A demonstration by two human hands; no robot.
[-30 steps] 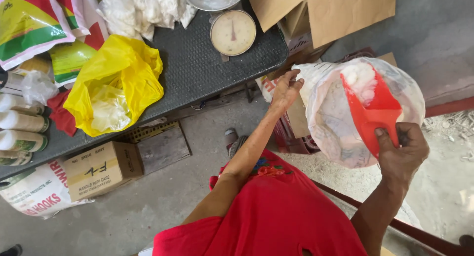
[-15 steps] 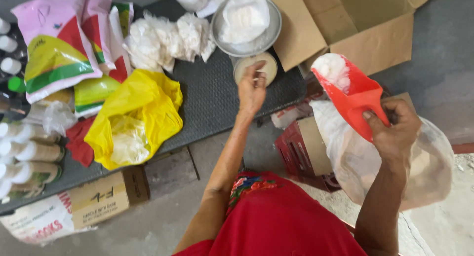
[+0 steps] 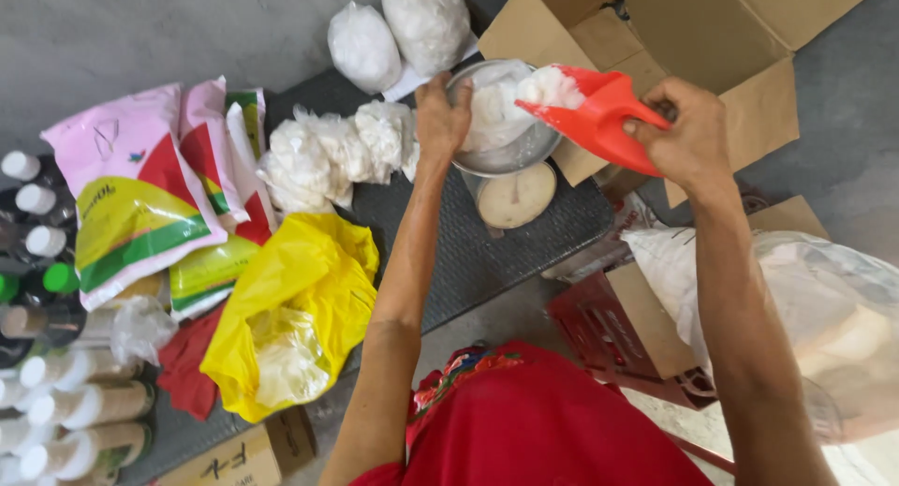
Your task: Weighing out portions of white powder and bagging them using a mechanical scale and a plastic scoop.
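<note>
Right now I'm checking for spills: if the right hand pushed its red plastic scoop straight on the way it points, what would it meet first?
Probably the round metal scale bowl holding white powder; depth is unclear.

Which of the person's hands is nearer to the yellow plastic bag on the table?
Left. The left hand grips the metal bowl's rim, up and right of the yellow plastic bag. The right hand holds the red scoop, farther right.
</note>
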